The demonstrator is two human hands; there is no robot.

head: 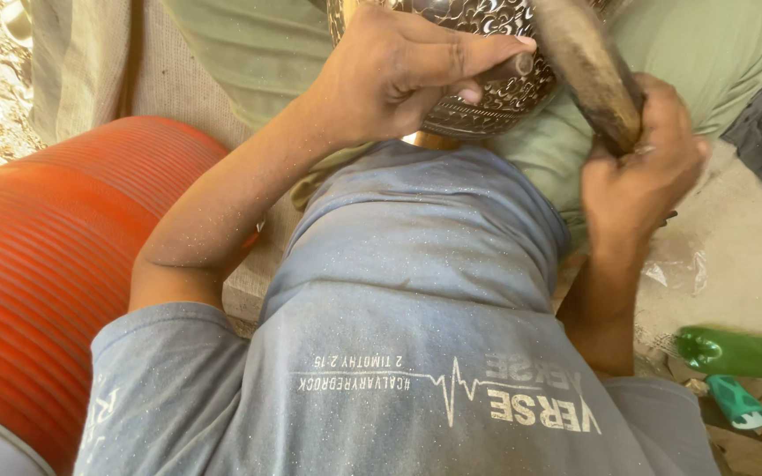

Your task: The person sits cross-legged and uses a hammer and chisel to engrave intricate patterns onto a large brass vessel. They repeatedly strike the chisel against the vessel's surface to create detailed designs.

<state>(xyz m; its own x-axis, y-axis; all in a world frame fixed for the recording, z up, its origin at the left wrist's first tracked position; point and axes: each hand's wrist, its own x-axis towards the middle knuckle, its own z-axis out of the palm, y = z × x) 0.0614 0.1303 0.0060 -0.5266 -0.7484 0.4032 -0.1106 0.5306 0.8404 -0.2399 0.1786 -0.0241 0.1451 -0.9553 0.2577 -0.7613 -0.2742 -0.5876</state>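
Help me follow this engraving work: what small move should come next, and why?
Probably bring the wooden mallet down onto the chisel: the right hand grips it raised, while the left hand pins the chisel's tip against the patterned metal vessel.

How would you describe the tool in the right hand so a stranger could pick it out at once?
Start at the patterned metal bowl at the top. Follow its right edge to the right hand. The mallet it grips is a blurred, dull brown wooden club, the only plain brown thing against the shiny bowl.
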